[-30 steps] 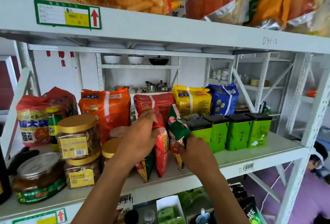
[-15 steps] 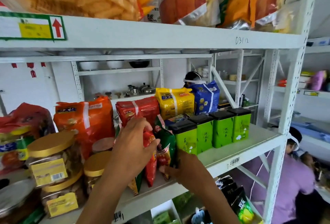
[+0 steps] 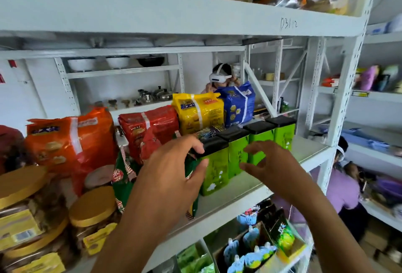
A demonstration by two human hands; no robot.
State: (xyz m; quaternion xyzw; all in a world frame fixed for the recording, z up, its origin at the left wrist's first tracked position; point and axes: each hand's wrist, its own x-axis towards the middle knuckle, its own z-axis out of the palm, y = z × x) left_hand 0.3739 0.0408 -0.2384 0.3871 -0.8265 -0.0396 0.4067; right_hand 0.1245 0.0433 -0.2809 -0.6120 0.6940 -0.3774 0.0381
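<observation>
The green snack packet (image 3: 194, 204) stands at the front of the shelf (image 3: 245, 188), pressed against the front green tin (image 3: 214, 170). It looks light, soft and crinkly, with slippery film, so the sealed top edge seems the surest place to take it. The left hand (image 3: 169, 177) has its grip curled round that top. The right hand (image 3: 272, 164) hovers near that tin, grip wide, holding nothing.

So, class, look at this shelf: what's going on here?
A person is arranging snacks on a shelf. The left hand holds a green packet upright, right beside the row of tins. The right hand hovers open in front of the tins and holds nothing.
</observation>
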